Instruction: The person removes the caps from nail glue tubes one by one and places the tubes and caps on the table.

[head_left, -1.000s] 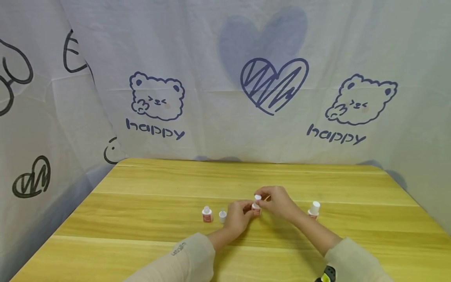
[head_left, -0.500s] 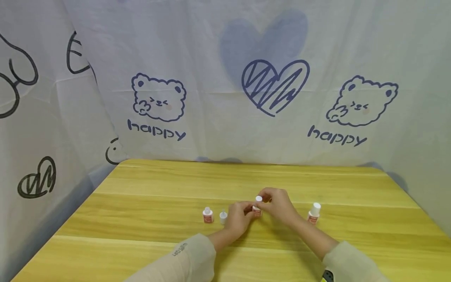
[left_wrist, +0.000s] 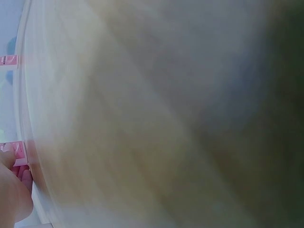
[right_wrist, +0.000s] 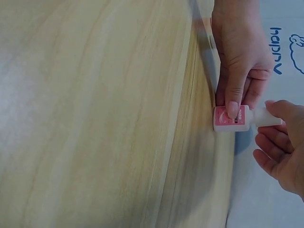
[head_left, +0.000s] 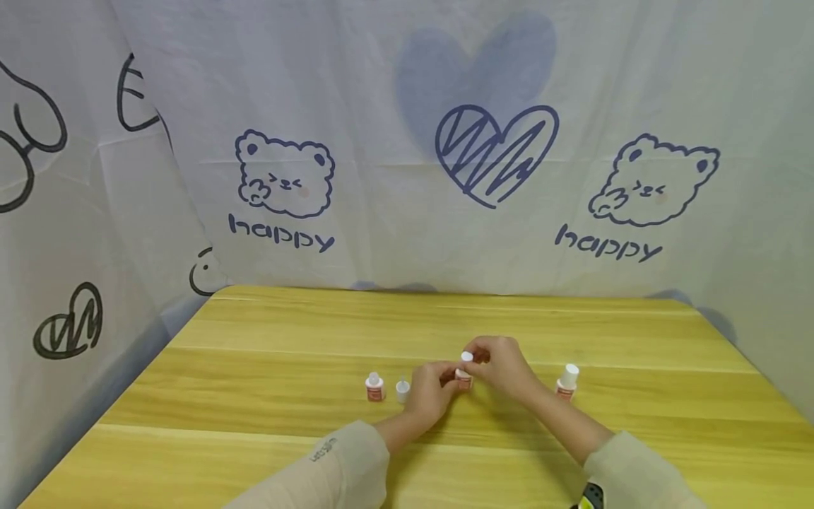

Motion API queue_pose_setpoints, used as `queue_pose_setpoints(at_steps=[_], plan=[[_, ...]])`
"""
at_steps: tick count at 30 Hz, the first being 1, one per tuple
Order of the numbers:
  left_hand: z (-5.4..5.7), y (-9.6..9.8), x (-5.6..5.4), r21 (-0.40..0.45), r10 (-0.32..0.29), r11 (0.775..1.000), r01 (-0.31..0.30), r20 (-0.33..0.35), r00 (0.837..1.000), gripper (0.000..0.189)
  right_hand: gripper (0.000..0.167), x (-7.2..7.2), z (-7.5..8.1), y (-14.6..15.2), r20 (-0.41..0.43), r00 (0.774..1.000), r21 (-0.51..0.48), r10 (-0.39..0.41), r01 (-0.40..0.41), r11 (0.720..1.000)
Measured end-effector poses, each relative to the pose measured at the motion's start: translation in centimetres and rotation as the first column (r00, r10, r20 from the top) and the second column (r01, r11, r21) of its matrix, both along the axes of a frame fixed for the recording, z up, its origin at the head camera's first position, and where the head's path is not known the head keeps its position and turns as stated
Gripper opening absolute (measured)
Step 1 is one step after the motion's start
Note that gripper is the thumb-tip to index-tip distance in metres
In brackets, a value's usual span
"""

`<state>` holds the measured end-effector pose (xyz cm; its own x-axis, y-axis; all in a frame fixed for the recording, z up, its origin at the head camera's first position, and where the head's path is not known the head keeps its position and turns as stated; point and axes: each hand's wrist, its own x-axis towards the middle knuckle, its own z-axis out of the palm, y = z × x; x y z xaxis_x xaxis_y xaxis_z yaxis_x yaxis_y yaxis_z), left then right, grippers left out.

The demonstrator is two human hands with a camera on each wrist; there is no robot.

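Near the middle of the table, my left hand holds a small white bottle with a red-pink label, which stands upright. My right hand pinches the white cap at the bottle's top. In the right wrist view, the left thumb lies across the label, while the right thumb and fingers grip the tall cap, which sits on or against the bottle's neck. Only part of the left hand shows at the edge of the left wrist view.
Left of the hands stands an uncapped bottle with its nozzle showing. Beside it a loose white cap sits with a thin pin pointing up. A capped bottle stands right, beyond my right forearm. A printed curtain hangs behind the wooden table.
Both hands stay at the same bottle and cap. My right forearm has shifted slightly, so a little more of the capped bottle on the right shows.
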<state>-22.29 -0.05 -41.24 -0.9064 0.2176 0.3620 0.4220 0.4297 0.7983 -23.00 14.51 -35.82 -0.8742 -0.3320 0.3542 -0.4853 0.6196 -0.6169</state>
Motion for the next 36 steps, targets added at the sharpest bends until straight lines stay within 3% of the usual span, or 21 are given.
queue_pose_setpoints(at_steps=[15,28,36], plan=[[0.2,-0.1,0.1,-0.007,0.002,1.000,-0.002,0.000,1.000,0.018,0.008,-0.4,0.5,0.4,0.014,0.997,0.063,0.079,-0.080,0.995],[0.2,-0.1,0.1,-0.009,0.004,1.000,-0.004,-0.005,1.000,0.013,0.011,-0.2,1.4,0.7,0.063,0.995,0.037,0.079,-0.082,0.996],[0.3,-0.1,0.2,-0.011,-0.002,1.000,0.002,0.004,1.000,0.012,0.009,-0.1,1.8,1.0,0.052,0.997,0.049,0.064,-0.066,0.997]])
